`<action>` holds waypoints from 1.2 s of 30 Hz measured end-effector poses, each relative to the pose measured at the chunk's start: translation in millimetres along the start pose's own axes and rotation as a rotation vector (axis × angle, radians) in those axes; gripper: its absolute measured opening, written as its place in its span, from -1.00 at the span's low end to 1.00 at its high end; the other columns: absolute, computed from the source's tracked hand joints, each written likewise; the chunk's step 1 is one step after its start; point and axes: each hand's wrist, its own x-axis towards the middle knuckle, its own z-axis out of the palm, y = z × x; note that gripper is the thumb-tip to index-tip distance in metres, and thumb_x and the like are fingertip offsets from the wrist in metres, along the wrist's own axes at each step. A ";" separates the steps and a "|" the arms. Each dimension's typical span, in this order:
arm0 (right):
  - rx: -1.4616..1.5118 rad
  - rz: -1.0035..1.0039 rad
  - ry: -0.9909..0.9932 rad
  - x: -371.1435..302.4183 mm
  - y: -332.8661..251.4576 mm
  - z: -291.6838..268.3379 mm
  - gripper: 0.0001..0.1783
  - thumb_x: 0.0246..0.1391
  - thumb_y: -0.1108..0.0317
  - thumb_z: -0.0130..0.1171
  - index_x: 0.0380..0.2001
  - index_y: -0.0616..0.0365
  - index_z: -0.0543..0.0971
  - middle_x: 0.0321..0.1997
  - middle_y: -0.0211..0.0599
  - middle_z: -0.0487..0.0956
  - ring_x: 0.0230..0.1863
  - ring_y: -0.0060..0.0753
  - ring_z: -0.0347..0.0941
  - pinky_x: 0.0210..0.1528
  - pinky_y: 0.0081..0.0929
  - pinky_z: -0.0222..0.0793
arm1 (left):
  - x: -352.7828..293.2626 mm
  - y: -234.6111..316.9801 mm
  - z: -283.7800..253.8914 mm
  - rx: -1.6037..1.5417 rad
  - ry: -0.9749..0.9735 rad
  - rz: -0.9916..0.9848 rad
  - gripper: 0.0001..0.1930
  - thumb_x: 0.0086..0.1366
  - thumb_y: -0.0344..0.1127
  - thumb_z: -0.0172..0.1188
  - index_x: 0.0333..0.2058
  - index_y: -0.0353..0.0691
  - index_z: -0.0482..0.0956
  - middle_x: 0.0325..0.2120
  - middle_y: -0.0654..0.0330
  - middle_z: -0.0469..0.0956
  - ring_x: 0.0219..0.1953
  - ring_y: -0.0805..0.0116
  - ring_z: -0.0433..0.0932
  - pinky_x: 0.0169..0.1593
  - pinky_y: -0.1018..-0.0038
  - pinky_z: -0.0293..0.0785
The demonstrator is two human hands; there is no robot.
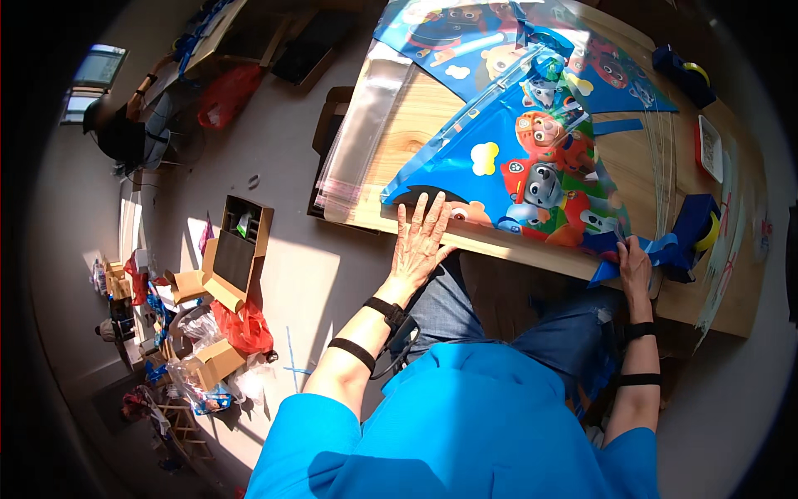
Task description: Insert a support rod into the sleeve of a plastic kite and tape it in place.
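On the wooden table (420, 112), left hand (422, 241) flattens blue cartoon kite (524, 166).

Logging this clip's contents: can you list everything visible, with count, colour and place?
cartoon kite: one, blue with colourful figures, table middle
second cartoon sheet: one, blue, table far end
clear plastic sleeves: a stack, transparent, table's left edge
tape dispensers: two, dark blue, table's right side
small tray: one, red-rimmed, right
wooden table: one, light
open cardboard box: one, brown, floor left
left hand: flat on kite's near edge
right hand: pinching kite's blue corner
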 end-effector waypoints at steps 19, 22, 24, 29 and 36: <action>0.138 0.003 0.060 11.6 16.1 -7.7 -0.76 0.24 0.29 0.06 -0.39 0.26 0.42 -0.56 -0.13 0.49 -0.51 -0.25 0.42 -0.42 -0.33 0.30 | 12.8 -127.3 -25.0 -0.842 -0.003 -0.606 -0.84 0.14 -0.21 0.28 -0.37 -0.16 0.64 -0.53 0.27 0.58 -0.38 0.30 0.54 0.03 0.34 0.30; 0.122 -0.014 0.086 13.5 17.6 -4.1 -0.75 0.24 0.27 0.07 -0.40 0.25 0.42 -0.55 -0.11 0.50 -0.50 -0.21 0.44 -0.41 -0.32 0.30 | 11.9 -133.2 -20.1 -0.419 -0.110 -0.424 -0.78 0.15 -0.17 0.28 -0.28 -0.13 0.62 -0.22 0.14 0.48 -0.08 0.20 0.43 0.03 0.30 0.39; 0.141 0.003 0.073 15.0 17.2 -0.5 -0.74 0.23 0.26 0.07 -0.40 0.25 0.43 -0.55 -0.09 0.50 -0.49 -0.19 0.45 -0.40 -0.31 0.30 | -0.1 -132.9 -21.4 -0.465 -0.106 -0.401 -0.75 0.10 -0.15 0.30 -0.25 -0.08 0.62 -0.16 0.13 0.44 -0.02 0.15 0.37 0.10 0.26 0.33; 0.078 -0.011 0.101 16.2 22.6 2.8 -0.73 0.23 0.23 0.07 -0.39 0.25 0.44 -0.56 -0.05 0.50 -0.47 -0.11 0.48 -0.38 -0.25 0.30 | 2.0 -131.4 -23.0 -0.475 -0.124 -0.358 -0.68 -0.01 -0.20 0.36 -0.21 -0.02 0.63 -0.11 0.17 0.38 0.06 0.11 0.30 0.17 0.21 0.28; 0.141 0.029 0.072 15.6 21.5 -0.4 -0.72 0.22 0.22 0.07 -0.42 0.23 0.44 -0.55 -0.07 0.51 -0.47 -0.12 0.48 -0.38 -0.27 0.31 | 2.5 -131.2 -9.6 -0.497 -0.044 -0.435 -0.78 0.07 -0.21 0.35 -0.38 -0.21 0.63 -0.12 0.20 0.39 0.02 0.18 0.35 0.13 0.30 0.31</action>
